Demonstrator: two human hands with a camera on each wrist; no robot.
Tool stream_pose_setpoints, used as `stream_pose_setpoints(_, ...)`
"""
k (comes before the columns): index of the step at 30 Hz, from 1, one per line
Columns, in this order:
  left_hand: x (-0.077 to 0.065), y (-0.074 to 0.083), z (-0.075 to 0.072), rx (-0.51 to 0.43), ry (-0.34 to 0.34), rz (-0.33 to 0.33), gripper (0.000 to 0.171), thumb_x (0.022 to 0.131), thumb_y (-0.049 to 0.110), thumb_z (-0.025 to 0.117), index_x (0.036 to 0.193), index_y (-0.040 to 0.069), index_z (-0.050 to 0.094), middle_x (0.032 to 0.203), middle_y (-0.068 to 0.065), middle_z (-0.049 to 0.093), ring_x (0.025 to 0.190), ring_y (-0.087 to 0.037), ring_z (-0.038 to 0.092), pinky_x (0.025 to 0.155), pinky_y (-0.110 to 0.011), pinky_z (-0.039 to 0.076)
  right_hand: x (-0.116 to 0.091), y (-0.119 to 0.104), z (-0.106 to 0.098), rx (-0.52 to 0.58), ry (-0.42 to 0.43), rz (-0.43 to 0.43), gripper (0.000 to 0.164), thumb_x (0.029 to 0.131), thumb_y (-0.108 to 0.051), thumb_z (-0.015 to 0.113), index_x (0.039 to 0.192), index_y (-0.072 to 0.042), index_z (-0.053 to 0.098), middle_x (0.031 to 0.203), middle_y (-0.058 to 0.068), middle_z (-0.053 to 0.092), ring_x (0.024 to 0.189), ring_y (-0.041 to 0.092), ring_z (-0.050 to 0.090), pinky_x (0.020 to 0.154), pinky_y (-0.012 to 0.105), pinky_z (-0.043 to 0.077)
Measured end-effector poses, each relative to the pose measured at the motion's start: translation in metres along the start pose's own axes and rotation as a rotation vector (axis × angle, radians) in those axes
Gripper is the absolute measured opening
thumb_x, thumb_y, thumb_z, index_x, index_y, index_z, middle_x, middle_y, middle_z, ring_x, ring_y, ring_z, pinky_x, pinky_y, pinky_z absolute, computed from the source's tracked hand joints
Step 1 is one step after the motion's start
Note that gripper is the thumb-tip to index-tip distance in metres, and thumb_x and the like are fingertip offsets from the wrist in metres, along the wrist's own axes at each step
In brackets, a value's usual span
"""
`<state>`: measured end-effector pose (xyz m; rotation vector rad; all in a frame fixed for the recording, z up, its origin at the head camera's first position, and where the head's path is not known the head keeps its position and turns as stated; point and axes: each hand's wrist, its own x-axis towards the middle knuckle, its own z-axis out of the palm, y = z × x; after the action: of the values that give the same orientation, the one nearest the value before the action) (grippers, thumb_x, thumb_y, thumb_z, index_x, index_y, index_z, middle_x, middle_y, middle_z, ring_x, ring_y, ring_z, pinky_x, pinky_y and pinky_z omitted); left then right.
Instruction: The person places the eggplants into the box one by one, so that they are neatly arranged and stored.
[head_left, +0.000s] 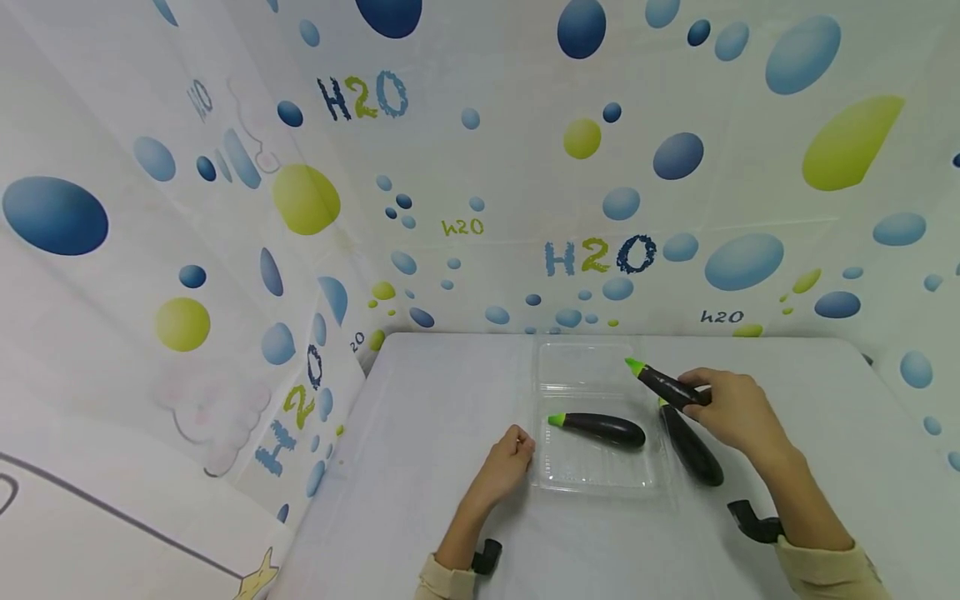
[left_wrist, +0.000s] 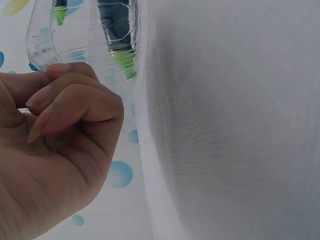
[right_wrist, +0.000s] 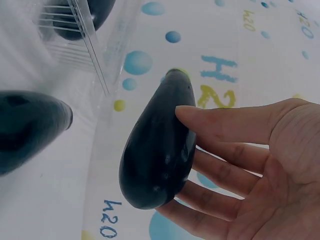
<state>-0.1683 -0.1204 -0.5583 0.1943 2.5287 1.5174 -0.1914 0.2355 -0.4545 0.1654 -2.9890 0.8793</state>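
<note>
My right hand grips a dark toy eggplant with a green stem end, thumb on one side and fingers on the other. This eggplant is held above the right side of a clear plastic container. A second eggplant lies inside the container, its green end pointing left. Just right of the container, a third eggplant lies slanted on the table. At the container's left edge, my left hand pinches the rim with curled fingers; the left wrist view shows the hand against the plastic wall.
A white cloth-covered table carries everything. Behind it hangs a white curtain printed with blue and green dots and H2O lettering. Black wrist mounts sit at both sleeves.
</note>
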Motion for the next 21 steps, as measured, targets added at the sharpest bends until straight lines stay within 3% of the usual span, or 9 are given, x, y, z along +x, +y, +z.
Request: stream_pose_setpoints(21, -0.001, 0.002, -0.001, 0.002, -0.002, -0.007, 0.015, 0.11, 0.018, 0.049, 0.103, 0.005, 0.055, 0.077, 0.001, 0.055, 0.065, -0.013, 0.046, 0.057, -0.026, 0.037, 0.01, -0.015, 0.007, 0.012, -0.054, -0.098, 0.04, 0.083, 0.0, 0.081, 0.122, 0.002, 0.071, 0.102, 0.02, 0.075, 0.082, 0.029, 0.072, 0.066, 0.044, 0.057)
